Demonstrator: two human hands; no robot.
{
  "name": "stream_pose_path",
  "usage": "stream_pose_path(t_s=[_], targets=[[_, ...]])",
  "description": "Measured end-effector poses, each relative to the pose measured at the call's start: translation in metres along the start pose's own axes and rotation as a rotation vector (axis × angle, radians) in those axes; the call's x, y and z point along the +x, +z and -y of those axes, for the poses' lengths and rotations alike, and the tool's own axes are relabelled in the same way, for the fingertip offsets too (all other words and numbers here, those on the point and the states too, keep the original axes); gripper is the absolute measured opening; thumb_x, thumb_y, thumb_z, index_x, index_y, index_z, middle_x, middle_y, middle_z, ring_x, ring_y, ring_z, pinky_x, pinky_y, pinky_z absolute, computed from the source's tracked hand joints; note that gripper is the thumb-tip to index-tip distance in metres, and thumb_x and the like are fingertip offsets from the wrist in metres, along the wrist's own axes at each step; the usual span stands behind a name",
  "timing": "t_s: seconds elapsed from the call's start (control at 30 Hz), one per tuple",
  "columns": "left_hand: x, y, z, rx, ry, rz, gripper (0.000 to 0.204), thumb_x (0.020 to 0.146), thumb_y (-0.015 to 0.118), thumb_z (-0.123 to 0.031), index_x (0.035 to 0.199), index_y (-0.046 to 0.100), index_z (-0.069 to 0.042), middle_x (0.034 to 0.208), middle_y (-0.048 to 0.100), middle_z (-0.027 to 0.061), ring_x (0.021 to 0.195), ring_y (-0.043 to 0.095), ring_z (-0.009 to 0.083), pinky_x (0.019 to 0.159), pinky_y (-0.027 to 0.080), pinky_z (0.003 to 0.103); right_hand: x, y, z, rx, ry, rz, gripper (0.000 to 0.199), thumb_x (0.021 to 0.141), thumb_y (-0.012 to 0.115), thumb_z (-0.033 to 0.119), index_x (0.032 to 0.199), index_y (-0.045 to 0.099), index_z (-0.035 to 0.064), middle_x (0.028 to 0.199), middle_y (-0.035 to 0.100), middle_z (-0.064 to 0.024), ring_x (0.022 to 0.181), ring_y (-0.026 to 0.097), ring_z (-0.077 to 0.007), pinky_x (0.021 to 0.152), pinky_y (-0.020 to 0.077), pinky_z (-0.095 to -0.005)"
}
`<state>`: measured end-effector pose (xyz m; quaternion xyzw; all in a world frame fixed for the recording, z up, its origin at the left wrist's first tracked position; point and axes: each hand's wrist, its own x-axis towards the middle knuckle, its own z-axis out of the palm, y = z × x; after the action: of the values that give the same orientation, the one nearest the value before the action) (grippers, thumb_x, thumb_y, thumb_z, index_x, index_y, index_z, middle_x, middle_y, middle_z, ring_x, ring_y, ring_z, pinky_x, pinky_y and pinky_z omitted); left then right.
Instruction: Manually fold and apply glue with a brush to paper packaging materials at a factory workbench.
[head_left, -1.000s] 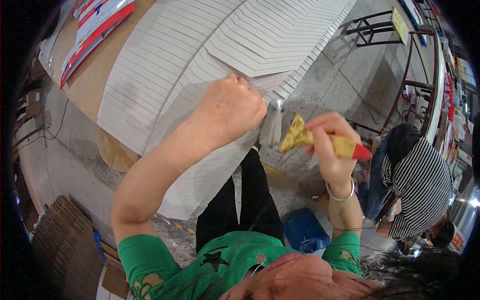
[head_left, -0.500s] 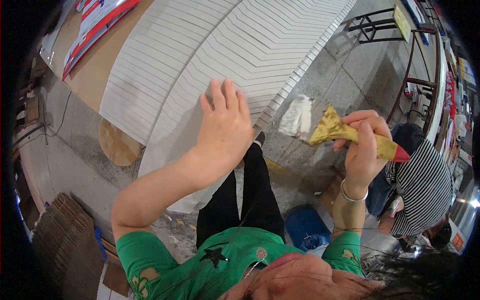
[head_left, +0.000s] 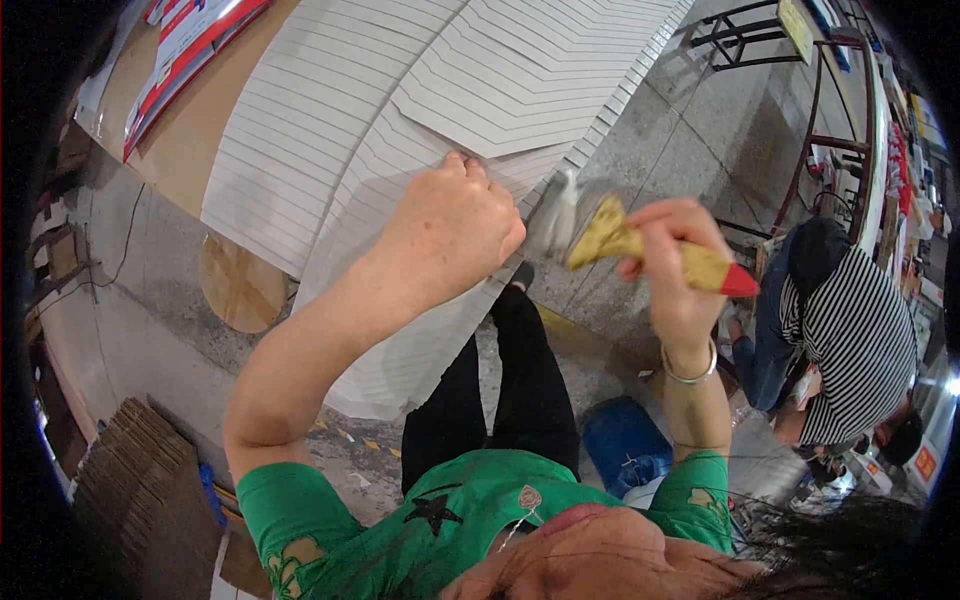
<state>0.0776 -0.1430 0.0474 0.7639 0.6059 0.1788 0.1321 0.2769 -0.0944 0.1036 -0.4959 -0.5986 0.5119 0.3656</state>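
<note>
My left hand (head_left: 450, 225) presses on a fanned spread of white cardboard sheets (head_left: 400, 130) on the table, its fingers curled at the edge of one sheet. My right hand (head_left: 680, 270) grips a paintbrush (head_left: 640, 250) with a yellow handle and a red end. The brush's glue-caked bristles point left, close to the sheet edge just right of my left hand. A metal bracelet sits on my right wrist.
The brown table (head_left: 170, 130) carries red-and-white printed sheets (head_left: 190, 40) at the far left. A person in a striped shirt (head_left: 850, 350) crouches at the right by a metal rack (head_left: 800, 110). Flattened cardboard stacks (head_left: 140, 500) lie lower left. A blue bucket (head_left: 625, 445) stands by my legs.
My right hand has brought the brush down and left toward the sheet edge. My left hand slid from flat on the sheets to a curled grip at the near edge.
</note>
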Motion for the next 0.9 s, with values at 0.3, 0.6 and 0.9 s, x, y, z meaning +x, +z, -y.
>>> stream_pose_path(t_s=[0.3, 0.6, 0.9], targets=[[-0.011, 0.011, -0.005, 0.062, -0.045, -0.041, 0.023, 0.075, 0.058, -0.019, 0.064, 0.059, 0.002, 0.076, 0.061, 0.0191, 0.078, 0.059, 0.0310, 0.063, 0.051, 0.038, -0.019, -0.008, -0.012, 0.013, -0.094, 0.098, 0.008, 0.083, 0.055, 0.003, 0.079, 0.057, -0.0044, 0.082, 0.058, -0.0088, 0.053, 0.056, -0.0101, 0.046, 0.0449, -0.0207], [-0.087, 0.014, -0.030, 0.296, -0.167, -0.104, 0.032, 0.076, 0.059, -0.020, 0.093, 0.059, 0.008, 0.096, 0.061, 0.0254, 0.091, 0.059, 0.0370, 0.073, 0.051, 0.040, -0.041, -0.022, -0.019, 0.155, -0.258, 0.055, 0.014, 0.089, 0.046, 0.005, 0.080, 0.051, -0.0042, 0.088, 0.057, -0.0149, 0.053, 0.055, -0.0129, 0.048, 0.0470, -0.0236], [-0.086, 0.007, -0.017, 0.076, -0.145, -0.035, 0.018, 0.075, 0.057, -0.016, 0.071, 0.056, 0.002, 0.084, 0.063, 0.0214, 0.079, 0.061, 0.0311, 0.065, 0.052, 0.038, -0.067, 0.008, -0.030, 0.124, -0.188, 0.144, 0.007, 0.085, 0.054, 0.002, 0.079, 0.055, -0.0026, 0.080, 0.059, -0.0105, 0.053, 0.056, -0.0104, 0.046, 0.0466, -0.0224]])
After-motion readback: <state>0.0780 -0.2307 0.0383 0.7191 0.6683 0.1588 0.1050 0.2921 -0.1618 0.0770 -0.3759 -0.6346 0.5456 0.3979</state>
